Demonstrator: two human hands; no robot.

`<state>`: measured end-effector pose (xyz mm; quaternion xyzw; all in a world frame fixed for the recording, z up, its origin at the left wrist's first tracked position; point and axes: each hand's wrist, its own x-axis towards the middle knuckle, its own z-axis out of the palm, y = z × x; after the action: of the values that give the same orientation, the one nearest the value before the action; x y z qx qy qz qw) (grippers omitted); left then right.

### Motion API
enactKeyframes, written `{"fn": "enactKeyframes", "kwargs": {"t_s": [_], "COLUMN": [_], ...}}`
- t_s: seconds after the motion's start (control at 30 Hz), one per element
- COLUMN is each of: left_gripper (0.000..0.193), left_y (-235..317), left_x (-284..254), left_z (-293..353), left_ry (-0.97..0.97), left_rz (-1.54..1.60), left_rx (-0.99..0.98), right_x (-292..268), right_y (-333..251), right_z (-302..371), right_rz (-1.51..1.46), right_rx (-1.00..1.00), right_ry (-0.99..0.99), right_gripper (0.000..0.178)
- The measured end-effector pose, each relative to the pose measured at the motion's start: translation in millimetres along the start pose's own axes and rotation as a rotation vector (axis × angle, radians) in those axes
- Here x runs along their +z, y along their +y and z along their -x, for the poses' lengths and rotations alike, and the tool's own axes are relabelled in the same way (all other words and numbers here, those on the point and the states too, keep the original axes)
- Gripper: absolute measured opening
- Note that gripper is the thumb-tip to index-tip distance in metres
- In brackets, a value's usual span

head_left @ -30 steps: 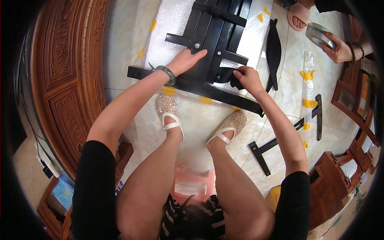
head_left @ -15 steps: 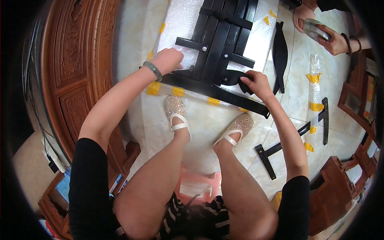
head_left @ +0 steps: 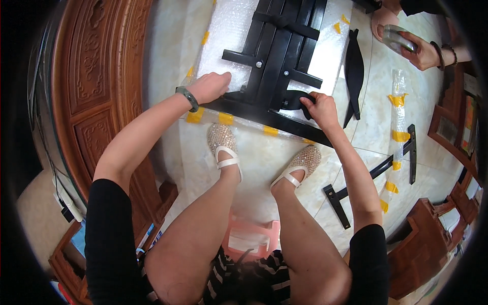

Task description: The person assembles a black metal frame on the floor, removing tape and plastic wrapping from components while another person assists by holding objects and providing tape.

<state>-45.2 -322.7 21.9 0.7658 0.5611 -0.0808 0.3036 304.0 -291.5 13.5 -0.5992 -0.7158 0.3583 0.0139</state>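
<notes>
A black metal frame (head_left: 267, 56) of parallel bars lies on a bubble-wrapped panel (head_left: 218, 38), with a long crossbar (head_left: 284, 123) along its near end. My right hand (head_left: 323, 109) pinches the loose end of a wide black strap (head_left: 295, 99) at the frame's near right side. My left hand (head_left: 208, 87), a bangle on its wrist, is at the panel's left edge beside the frame. Its fingers are curled together; what they hold, if anything, is hidden. Another black strap (head_left: 284, 24) wraps the bars farther up.
To the right, a curved black piece (head_left: 354, 76) lies on the tiled floor near an H-shaped black metal part (head_left: 368, 178) and a bubble-wrap strip (head_left: 399, 112) with yellow tape. Another person's hand (head_left: 424, 53) holds a tape roll (head_left: 399, 38). A carved wooden cabinet (head_left: 96, 107) borders the left.
My right hand has shifted slightly up and left with the strap end. My left hand has moved a little left and down. The other person's hand has moved slightly left.
</notes>
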Motion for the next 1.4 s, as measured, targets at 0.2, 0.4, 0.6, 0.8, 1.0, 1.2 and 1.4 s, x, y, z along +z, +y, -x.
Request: {"fn": "enactKeyframes", "kwargs": {"t_s": [0.2,0.4,0.6,0.8,1.0,1.2,1.4], "left_gripper": [0.021,0.011,0.007,0.018,0.02,0.025,0.029], "left_y": [20,28,30,24,34,11,35], "left_x": [-3,15,-8,-6,-6,1,-13], "left_z": [-7,-3,-19,-12,-16,-16,-17], "left_ry": [-0.051,0.127,0.36,0.207,0.236,0.47,0.556], "left_rz": [0.322,-0.009,-0.355,-0.373,-0.125,-0.049,-0.037], "left_rx": [-0.05,0.013,0.191,0.051,-0.056,-0.123,-0.285], "right_x": [-3,4,14,4,5,23,17], "right_y": [-13,-9,-4,-10,-1,-24,-9], "right_z": [14,19,19,9,1,7,2], "right_rz": [0.032,0.001,0.035,0.206,0.123,0.318,0.329], "right_rx": [-0.087,-0.039,-0.059,-0.04,0.092,-0.097,-0.061], "right_ry": [0.081,0.133,0.162,0.148,0.247,0.226,0.35], "right_gripper": [0.03,0.031,0.027,0.028,0.033,0.03,0.037]}}
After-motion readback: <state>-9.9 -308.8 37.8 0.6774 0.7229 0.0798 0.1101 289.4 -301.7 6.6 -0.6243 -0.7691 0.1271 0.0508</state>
